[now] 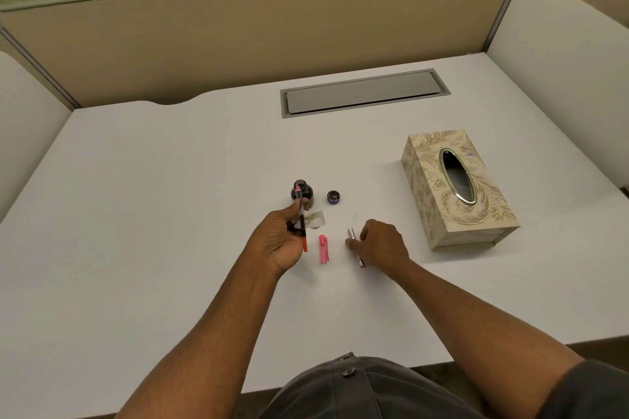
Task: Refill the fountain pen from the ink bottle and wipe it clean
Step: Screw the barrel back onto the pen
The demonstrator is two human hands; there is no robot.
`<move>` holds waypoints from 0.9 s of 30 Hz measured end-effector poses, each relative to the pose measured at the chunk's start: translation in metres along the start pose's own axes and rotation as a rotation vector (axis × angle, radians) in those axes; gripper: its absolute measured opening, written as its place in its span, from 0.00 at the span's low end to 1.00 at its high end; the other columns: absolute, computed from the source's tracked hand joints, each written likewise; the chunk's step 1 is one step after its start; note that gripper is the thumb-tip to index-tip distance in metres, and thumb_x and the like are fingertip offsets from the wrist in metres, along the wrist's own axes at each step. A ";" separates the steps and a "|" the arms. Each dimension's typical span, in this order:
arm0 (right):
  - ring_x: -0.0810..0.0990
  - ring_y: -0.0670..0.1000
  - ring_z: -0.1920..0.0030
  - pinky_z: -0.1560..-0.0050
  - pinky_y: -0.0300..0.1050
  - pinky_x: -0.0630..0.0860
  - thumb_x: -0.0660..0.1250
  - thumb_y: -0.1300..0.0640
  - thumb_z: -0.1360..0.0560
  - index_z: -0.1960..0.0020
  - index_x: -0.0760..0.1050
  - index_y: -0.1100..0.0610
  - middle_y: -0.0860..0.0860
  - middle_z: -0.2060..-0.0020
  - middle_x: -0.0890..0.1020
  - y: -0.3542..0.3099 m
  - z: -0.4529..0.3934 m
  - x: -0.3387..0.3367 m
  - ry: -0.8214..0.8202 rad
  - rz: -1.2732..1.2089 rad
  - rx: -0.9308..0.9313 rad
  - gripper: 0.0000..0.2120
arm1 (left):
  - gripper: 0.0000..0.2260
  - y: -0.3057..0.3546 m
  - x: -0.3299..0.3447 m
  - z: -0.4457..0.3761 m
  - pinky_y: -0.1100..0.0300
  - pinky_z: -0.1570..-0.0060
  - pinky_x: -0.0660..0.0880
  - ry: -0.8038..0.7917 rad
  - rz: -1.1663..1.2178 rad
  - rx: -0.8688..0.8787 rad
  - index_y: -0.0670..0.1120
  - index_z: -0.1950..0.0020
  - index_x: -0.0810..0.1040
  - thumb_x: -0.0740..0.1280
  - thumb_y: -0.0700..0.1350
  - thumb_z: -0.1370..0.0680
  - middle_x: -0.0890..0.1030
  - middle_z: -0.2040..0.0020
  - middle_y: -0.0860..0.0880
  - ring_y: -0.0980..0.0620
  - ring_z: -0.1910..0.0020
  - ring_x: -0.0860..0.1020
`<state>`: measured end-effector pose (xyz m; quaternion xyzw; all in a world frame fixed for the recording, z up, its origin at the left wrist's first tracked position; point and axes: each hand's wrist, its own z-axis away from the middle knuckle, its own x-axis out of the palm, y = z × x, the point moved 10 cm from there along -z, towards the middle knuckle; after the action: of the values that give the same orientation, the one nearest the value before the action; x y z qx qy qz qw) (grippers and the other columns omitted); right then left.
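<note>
— So how far along is it?
— Left hand (284,236) grips the pen's inner section (301,214) plus a tissue (315,218), just short of the open ink bottle (302,192). Right of it lie 1 bottle cap (333,197) and 1 pink cap (323,249).
— And the other hand?
— Right hand (383,243) curls loosely on the silver barrel (354,241). Filling looks done, I judge; wiping, reassembly remain.

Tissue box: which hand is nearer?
Right. The right hand rests on the desk just left of the tissue box, on a silver pen part. The left hand is farther left, holding the pen by the ink bottle.
</note>
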<state>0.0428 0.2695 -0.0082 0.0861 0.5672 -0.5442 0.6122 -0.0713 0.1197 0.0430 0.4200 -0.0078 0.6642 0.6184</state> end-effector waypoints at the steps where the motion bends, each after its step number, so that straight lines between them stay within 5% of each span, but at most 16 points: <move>1: 0.80 0.54 0.56 0.62 0.43 0.69 0.69 0.46 0.29 0.56 0.75 0.58 0.53 0.58 0.81 0.001 -0.001 0.004 0.005 0.035 -0.010 0.15 | 0.06 0.000 0.001 0.001 0.65 0.60 0.75 0.000 0.004 -0.002 0.36 0.47 0.77 0.63 0.35 0.22 0.81 0.71 0.46 0.55 0.73 0.78; 5: 0.79 0.55 0.57 0.63 0.44 0.69 0.66 0.52 0.29 0.60 0.74 0.57 0.54 0.58 0.81 -0.003 -0.002 0.006 0.009 0.075 -0.014 0.09 | 0.06 0.002 0.001 0.002 0.66 0.62 0.74 0.004 -0.006 0.007 0.36 0.47 0.77 0.63 0.34 0.22 0.80 0.72 0.47 0.55 0.74 0.77; 9: 0.78 0.46 0.66 0.65 0.39 0.72 0.71 0.51 0.28 0.60 0.78 0.54 0.47 0.65 0.81 -0.027 0.017 0.014 -0.174 -0.301 -0.145 0.07 | 0.05 0.014 -0.003 0.001 0.61 0.50 0.77 0.033 -0.012 0.053 0.36 0.55 0.79 0.64 0.35 0.22 0.83 0.69 0.45 0.49 0.64 0.82; 14: 0.78 0.44 0.68 0.67 0.39 0.73 0.73 0.50 0.29 0.60 0.79 0.53 0.49 0.64 0.84 -0.061 0.051 0.022 -0.395 -0.572 -0.215 0.07 | 0.04 0.025 -0.008 -0.006 0.62 0.43 0.74 0.089 0.045 0.114 0.37 0.49 0.78 0.64 0.36 0.21 0.80 0.59 0.46 0.53 0.58 0.77; 22: 0.78 0.45 0.68 0.67 0.39 0.73 0.73 0.51 0.28 0.58 0.80 0.57 0.50 0.65 0.83 -0.073 0.058 0.025 -0.381 -0.610 -0.207 0.09 | 0.03 0.020 -0.005 -0.010 0.56 0.32 0.68 0.061 0.111 0.098 0.37 0.53 0.78 0.65 0.36 0.22 0.78 0.55 0.45 0.50 0.46 0.75; 27: 0.78 0.42 0.66 0.67 0.32 0.74 0.73 0.52 0.27 0.60 0.80 0.54 0.49 0.63 0.83 -0.079 0.059 0.022 -0.331 -0.606 -0.216 0.06 | 0.05 0.019 -0.005 -0.007 0.57 0.33 0.69 0.058 0.055 0.131 0.38 0.57 0.78 0.65 0.36 0.22 0.82 0.64 0.46 0.53 0.61 0.82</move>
<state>0.0128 0.1832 0.0345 -0.2401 0.5144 -0.6445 0.5121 -0.0918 0.1146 0.0451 0.4399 0.0419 0.6919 0.5709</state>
